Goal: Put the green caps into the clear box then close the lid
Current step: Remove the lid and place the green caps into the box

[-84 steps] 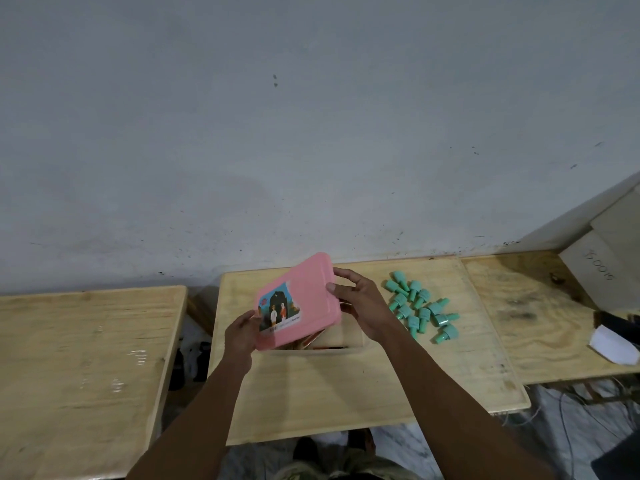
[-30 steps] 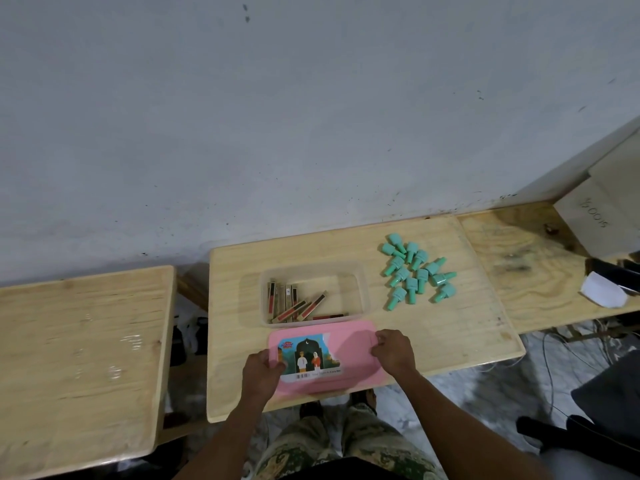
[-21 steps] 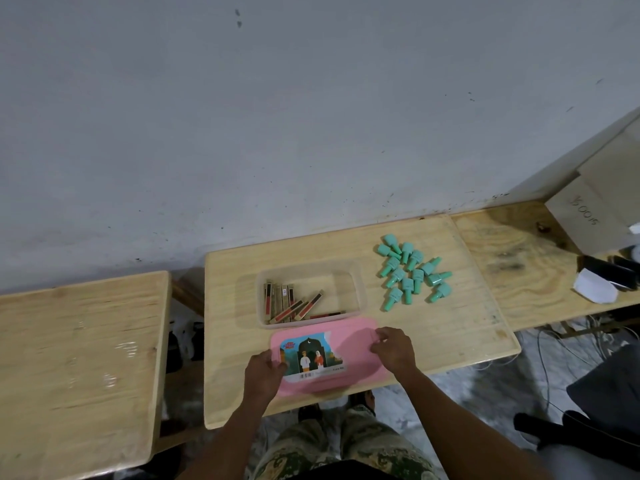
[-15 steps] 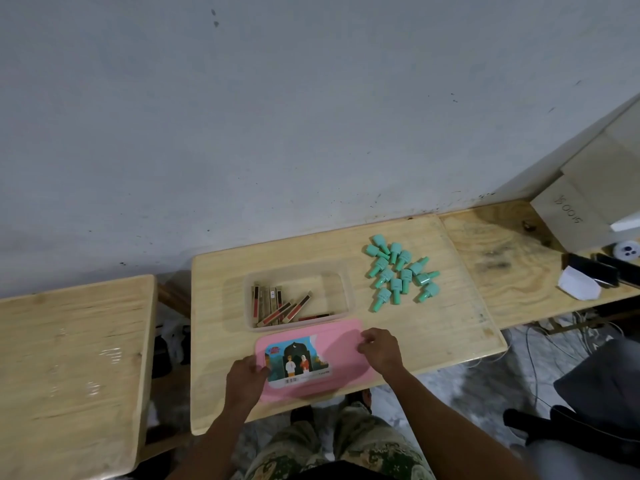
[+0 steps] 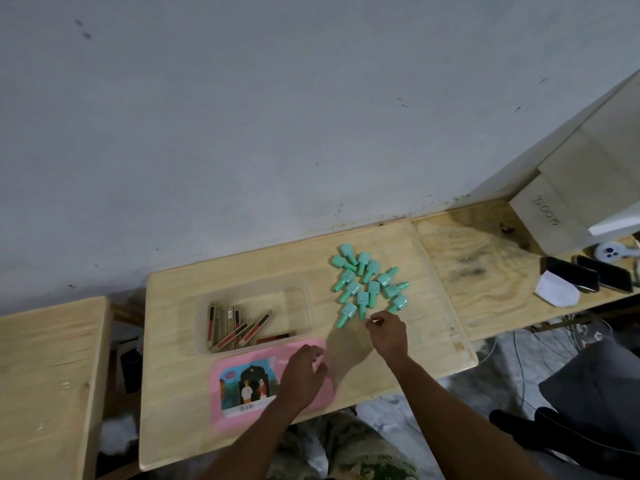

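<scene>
Several green caps (image 5: 367, 285) lie in a loose cluster on the wooden table, right of the clear box (image 5: 304, 308). The box stands open with several brown and red sticks in its left half. Its pink lid (image 5: 242, 407) with a picture label lies flat on the table in front of the box. My right hand (image 5: 386, 332) hovers just below the nearest caps, fingers apart and empty. My left hand (image 5: 303, 375) floats over the lid's right end, fingers loosely spread, holding nothing.
The wooden table (image 5: 180, 427) ends close to me. Another table (image 5: 45, 375) stands to the left across a gap. On the right bench (image 5: 485, 271) lie a white paper (image 5: 556, 292), two dark phones (image 5: 585, 277) and a cardboard box (image 5: 568, 202).
Both hands have let go of the pink lid, which now lies on the table. My right hand has moved up and right to the green caps; my left hand shifted right over the lid.
</scene>
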